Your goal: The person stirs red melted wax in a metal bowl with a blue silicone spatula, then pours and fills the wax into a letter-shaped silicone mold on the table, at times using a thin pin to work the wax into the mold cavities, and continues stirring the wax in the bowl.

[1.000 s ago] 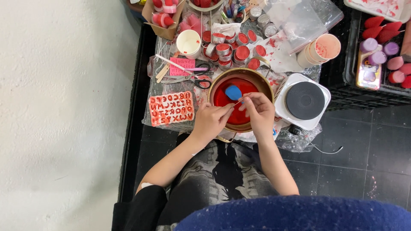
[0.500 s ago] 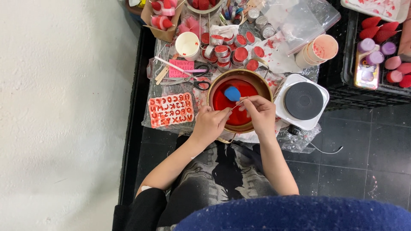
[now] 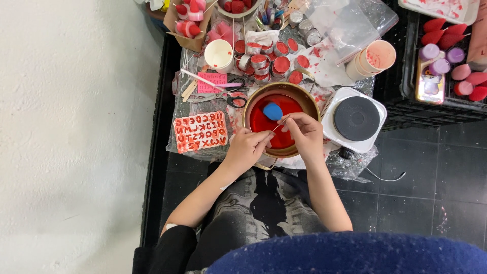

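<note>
Over red wax pot [image 3: 264, 122], small blue blob [image 3: 272, 111]

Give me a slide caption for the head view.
Both hands dip a blue piece on a thin stick into a pot of red liquid.

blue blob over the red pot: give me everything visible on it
The blue piece is small, rounded and egg-like, plain matte blue with no markings visible. It sits over the red liquid in the round metal pot, upper left of centre; whether it floats or hangs just above cannot be told. A thin pale stick or wick runs from it down to the right hand, whose fingertips pinch it. The left hand meets the stick's lower end at the pot's near rim. Material looks waxy, uncertain.
</note>
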